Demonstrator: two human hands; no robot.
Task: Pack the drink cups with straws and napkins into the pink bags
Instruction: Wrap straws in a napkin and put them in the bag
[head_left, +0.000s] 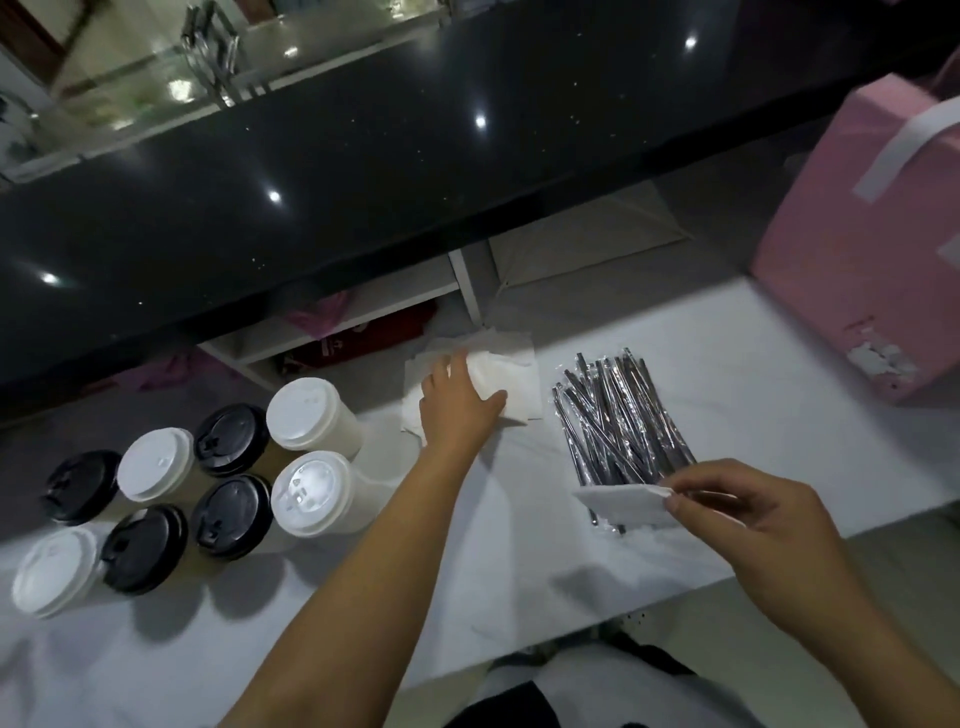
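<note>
**Napkins in both hands – cups and bag untouched**

Far left on the white table (467, 582): eight lidded cups (231, 514), four black lids and four white, packed tight and touching. Probably full, so heavy-ish w/ soft paper walls; lids could pop if squeezed. Best taken round the body below the lid, one at a time, outer ones first since the cluster leaves no finger room inside.

Centre: left hand (457, 402) lies on the napkin stack (519, 374), fingers and thumb curled in on the top sheets, which bunch up under it. Thin, limp tissue – weighs nothing, tears and sticks sheet to sheet, so peel from a corner.

Right of that, just beside the stack: straws (618, 415) in clear wrappers, a loose fanned pile. Light, stiff, slippery film; pinch mid-length.

Over the near end of the straws the right hand (748, 514) pinches a loose napkin (618, 504) by its edge, thumb vs. fingertips.

Far right: pink bag (852, 270) w/ white handle, upright at the table's far corner, well apart from the cups. Can't tell if its mouth is open. The straw pile sits between cups and bag, so cups must be carried over or round it.

Behind it all runs a black counter (363, 171), w/ shelves underneath.
</note>
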